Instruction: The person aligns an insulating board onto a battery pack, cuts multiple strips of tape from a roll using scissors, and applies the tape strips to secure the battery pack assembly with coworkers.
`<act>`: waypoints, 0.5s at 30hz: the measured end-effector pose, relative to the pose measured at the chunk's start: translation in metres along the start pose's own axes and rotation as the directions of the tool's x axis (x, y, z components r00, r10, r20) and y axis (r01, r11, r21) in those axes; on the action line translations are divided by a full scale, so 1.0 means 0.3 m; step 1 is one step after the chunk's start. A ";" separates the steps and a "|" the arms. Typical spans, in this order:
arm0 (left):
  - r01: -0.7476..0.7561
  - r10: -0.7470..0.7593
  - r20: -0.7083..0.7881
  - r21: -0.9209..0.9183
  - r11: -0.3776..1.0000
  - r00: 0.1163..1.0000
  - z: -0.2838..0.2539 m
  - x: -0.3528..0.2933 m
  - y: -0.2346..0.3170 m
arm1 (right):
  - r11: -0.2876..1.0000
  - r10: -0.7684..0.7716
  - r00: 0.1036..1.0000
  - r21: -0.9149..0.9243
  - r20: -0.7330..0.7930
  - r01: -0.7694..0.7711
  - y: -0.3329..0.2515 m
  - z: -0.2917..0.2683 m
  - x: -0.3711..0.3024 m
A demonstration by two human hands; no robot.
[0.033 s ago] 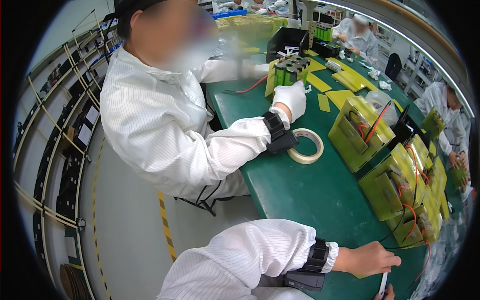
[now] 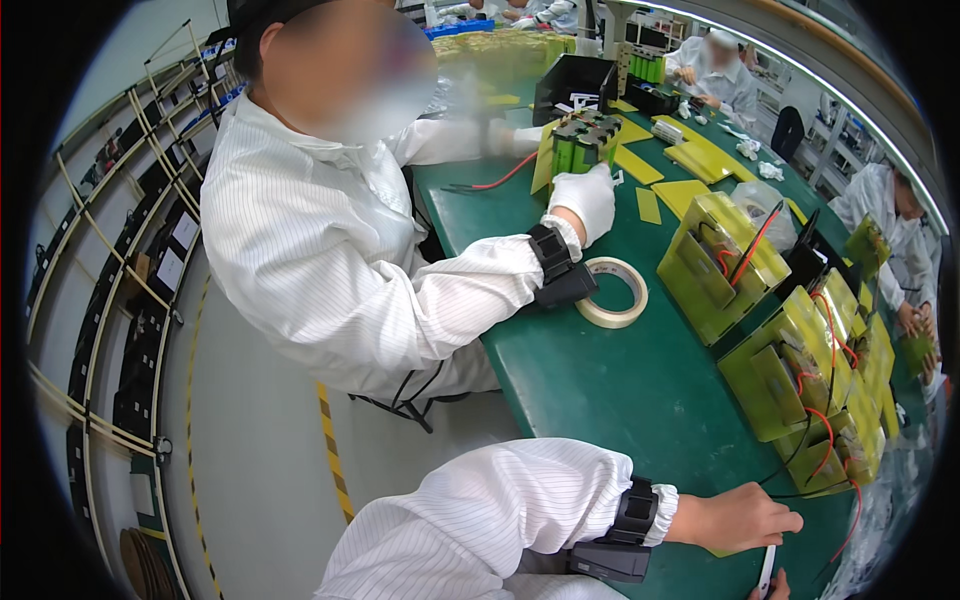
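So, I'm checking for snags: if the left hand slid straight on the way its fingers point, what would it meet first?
The left hand points right along the green table; likely the red and black wires by the yellow-green packs, though depth is unclear.

A long green workbench (image 2: pixel 600 400) carries everything. Just beyond the left hand (image 2: pixel 735 520) resting on it stand yellow-green battery packs (image 2: pixel 790 385) with red and black wires. Farther from that hand lies a tape roll (image 2: pixel 612 292), then flat yellow sheets (image 2: pixel 680 195).
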State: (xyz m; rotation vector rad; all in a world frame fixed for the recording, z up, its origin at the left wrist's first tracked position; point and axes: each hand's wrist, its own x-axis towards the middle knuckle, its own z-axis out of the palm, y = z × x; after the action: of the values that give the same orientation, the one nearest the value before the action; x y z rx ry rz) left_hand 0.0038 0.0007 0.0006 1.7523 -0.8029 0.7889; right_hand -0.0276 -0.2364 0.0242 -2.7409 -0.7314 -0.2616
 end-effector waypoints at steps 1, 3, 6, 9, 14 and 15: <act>-0.002 0.002 0.004 -0.003 1.000 1.000 0.002 -0.001 -0.001 | 1.000 0.002 1.000 -0.002 -0.004 -0.002 -0.001 -0.001 0.000; -0.001 0.001 0.014 -0.001 1.000 1.000 -0.004 0.001 0.002 | 1.000 0.004 1.000 0.001 -0.008 -0.004 -0.001 0.000 -0.001; -0.010 0.010 0.019 0.000 1.000 1.000 0.002 0.001 -0.001 | 1.000 -0.003 1.000 -0.029 -0.017 0.003 0.006 0.001 -0.005; 0.005 -0.006 0.025 0.025 1.000 1.000 0.007 -0.001 -0.002 | 0.999 -0.021 0.999 -0.031 -0.028 0.020 0.005 0.001 -0.006; 0.031 -0.031 0.009 0.013 0.999 0.999 0.006 0.002 0.000 | 0.999 0.009 1.000 -0.031 0.007 -0.009 0.002 -0.007 -0.002; 0.034 -0.034 0.015 0.001 0.999 0.999 0.005 0.002 0.000 | 0.999 0.023 1.000 -0.033 0.011 -0.023 0.004 -0.006 -0.004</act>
State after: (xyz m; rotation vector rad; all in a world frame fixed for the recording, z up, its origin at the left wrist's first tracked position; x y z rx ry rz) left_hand 0.0042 -0.0007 0.0006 1.7701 -0.7811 0.7537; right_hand -0.0281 -0.2384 0.0253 -2.7824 -0.7043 -0.2558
